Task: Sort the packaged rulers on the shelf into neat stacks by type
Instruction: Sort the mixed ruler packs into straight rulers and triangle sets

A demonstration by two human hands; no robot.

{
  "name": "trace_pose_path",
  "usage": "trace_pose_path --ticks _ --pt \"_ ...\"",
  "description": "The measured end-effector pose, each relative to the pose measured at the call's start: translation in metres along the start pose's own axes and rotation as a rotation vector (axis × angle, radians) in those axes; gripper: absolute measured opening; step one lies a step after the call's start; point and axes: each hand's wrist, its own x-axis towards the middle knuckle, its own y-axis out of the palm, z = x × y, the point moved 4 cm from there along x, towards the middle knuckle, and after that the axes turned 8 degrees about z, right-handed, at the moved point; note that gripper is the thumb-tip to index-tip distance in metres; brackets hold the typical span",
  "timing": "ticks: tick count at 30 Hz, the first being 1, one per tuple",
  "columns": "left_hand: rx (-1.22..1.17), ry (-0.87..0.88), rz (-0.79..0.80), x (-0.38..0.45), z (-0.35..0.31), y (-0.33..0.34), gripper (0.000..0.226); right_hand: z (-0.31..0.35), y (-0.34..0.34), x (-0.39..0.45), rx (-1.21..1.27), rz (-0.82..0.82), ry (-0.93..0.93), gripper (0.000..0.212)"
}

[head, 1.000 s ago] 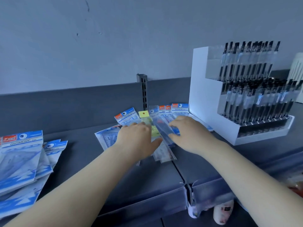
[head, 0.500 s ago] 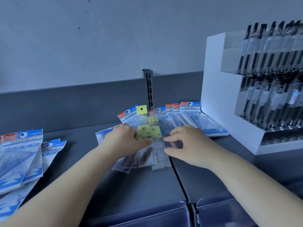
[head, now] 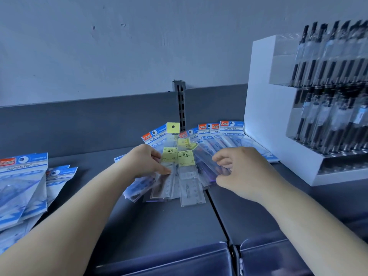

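Step in hand, likely: separating straight rulers from geometric sets. The left hand (head: 146, 162) is pinching the clear yellow-labelled straight ruler packs (head: 180, 172), fanned just left of the white plastic pen display rack (head: 278, 120). The right hand (head: 242, 172) is curling onto the blue-headed geometric ruler packs (head: 231, 136) beside the rack; its grip is unclear. Next move calls for squaring the yellow packs together. More blue packs (head: 22, 186) far left are cropped; underlying packs are hidden.

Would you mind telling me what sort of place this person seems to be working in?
Probably a stationery shop aisle. Packaged rulers and blue-header geometric sets lie fanned on a grey shelf, beside a white display rack holding rows of pens.
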Motion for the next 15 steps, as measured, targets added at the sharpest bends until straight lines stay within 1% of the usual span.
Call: trace_pose_path --ticks 2,5,9,13,15 --pt "-0.063 -0.025 0.004 0.001 0.002 -0.002 0.056 -0.003 0.001 -0.001 0.067 0.007 0.008 0.038" --pt "-0.133 -0.048 -0.002 0.002 0.004 -0.004 0.057 -0.006 0.0 -0.002 0.153 -0.012 0.011 0.035" --pt "-0.175 -0.02 -0.006 0.0 0.002 -0.005 0.049 -0.006 -0.002 -0.002 0.185 -0.054 0.013 0.029" --pt "-0.208 0.084 -0.037 -0.003 -0.005 -0.005 0.035 -0.007 -0.005 -0.004 0.207 -0.103 0.03 0.025" --pt "-0.269 0.132 -0.052 -0.007 -0.007 -0.007 0.03 -0.007 -0.007 -0.004 0.202 -0.127 0.038 0.024"
